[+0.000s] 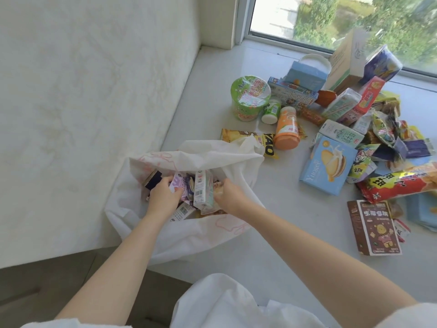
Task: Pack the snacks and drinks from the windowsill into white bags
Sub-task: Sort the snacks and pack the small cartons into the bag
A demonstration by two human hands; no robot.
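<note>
Down at seven o'clock on the windowsill [272, 209], a white bag [189, 235] printed with pink outlines sits open against the left wall, both hands inside its mouth. Left hand [163, 197] has its fingers curled over a purple packet [182, 185] among the packed items; right hand [230, 197] has its fingers bent round a pale carton [202, 191] standing upright in the middle of the bag, just beside the purple packet. Beyond the bag's far edge, toward one o'clock, a yellow wafer pack [248, 138] lies partly under the fabric, with an orange bottle [286, 129] on its side next to it. Further toward twelve o'clock stand a green cup of noodles [248, 98] and a small green-and-white bottle [272, 111]. From two to three o'clock the remaining snacks lie heaped: a blue biscuit box [327, 165], a red crisp bag [399, 183], and, nearer at four o'clock, a brown box [374, 227] lying flat. A second white bag [227, 301] lies crumpled at six o'clock, close to the person.
</note>
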